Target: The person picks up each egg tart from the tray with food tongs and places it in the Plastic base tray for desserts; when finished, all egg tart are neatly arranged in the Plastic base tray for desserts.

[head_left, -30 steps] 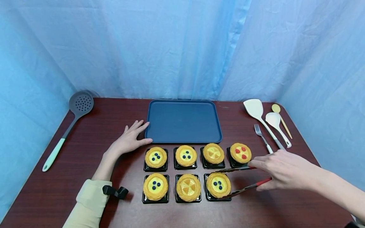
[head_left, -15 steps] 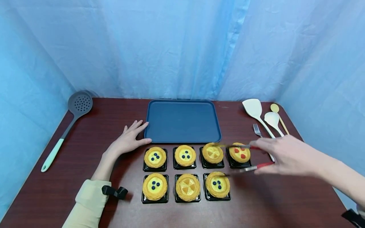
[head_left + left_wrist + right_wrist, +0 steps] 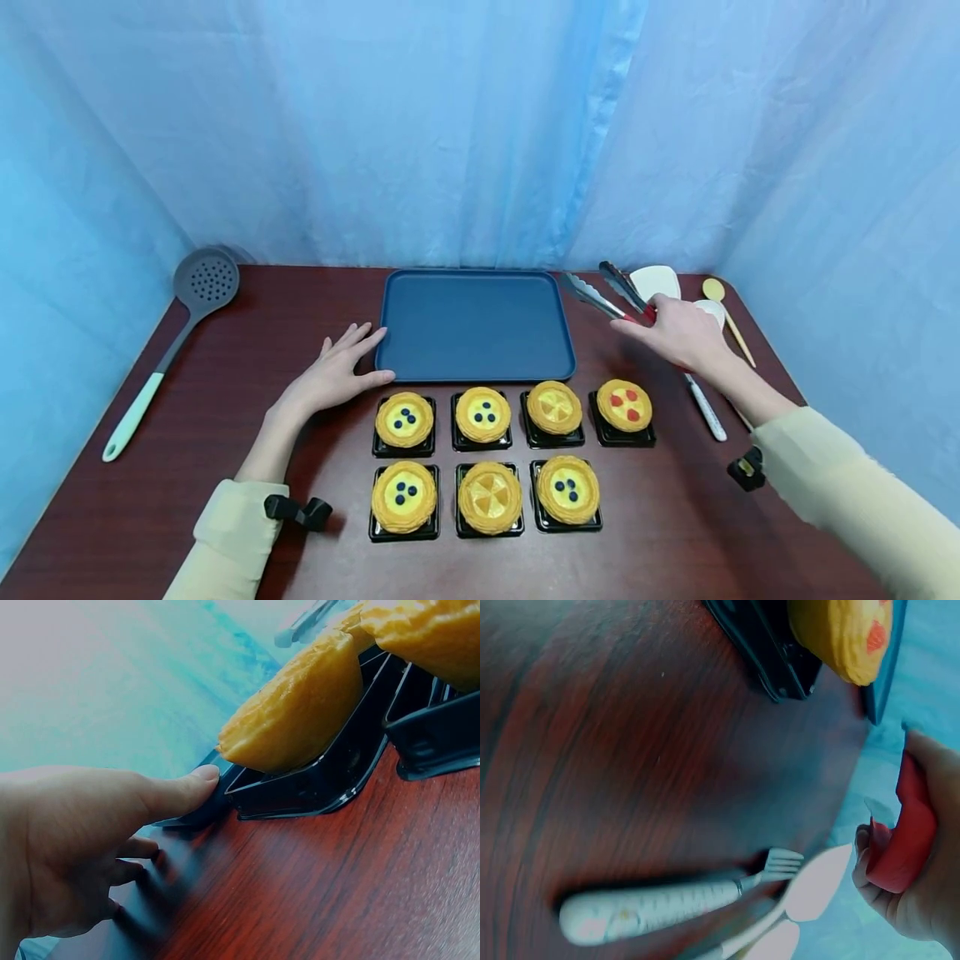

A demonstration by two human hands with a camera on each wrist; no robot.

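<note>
My left hand (image 3: 330,375) lies with spread, straight fingers at the left edge of the blue tray (image 3: 480,325); its thumb (image 3: 187,791) reaches the tray's near corner in the left wrist view. My right hand (image 3: 682,329) grips red-handled metal tongs (image 3: 592,296), their arms apart, pointing away beyond the tray's right edge. Nothing is between the tong tips. The red handle (image 3: 911,844) sits in the palm in the right wrist view. Egg tarts stand in two rows before the tray on black plastic bases, among them a red-topped tart (image 3: 625,406) and a blueberry-topped tart (image 3: 567,490).
A grey skimmer (image 3: 206,279) with a mint handle lies far left. On the right, partly behind the right hand, are a white spatula (image 3: 655,281), a white ladle (image 3: 712,309), a yellow spoon (image 3: 713,289) and a fork (image 3: 707,408). Blue curtains (image 3: 420,133) surround the table.
My right hand has carried the tongs from around the front right tart up and away to the tray's right side. The tarts and my left hand stay where they were.
</note>
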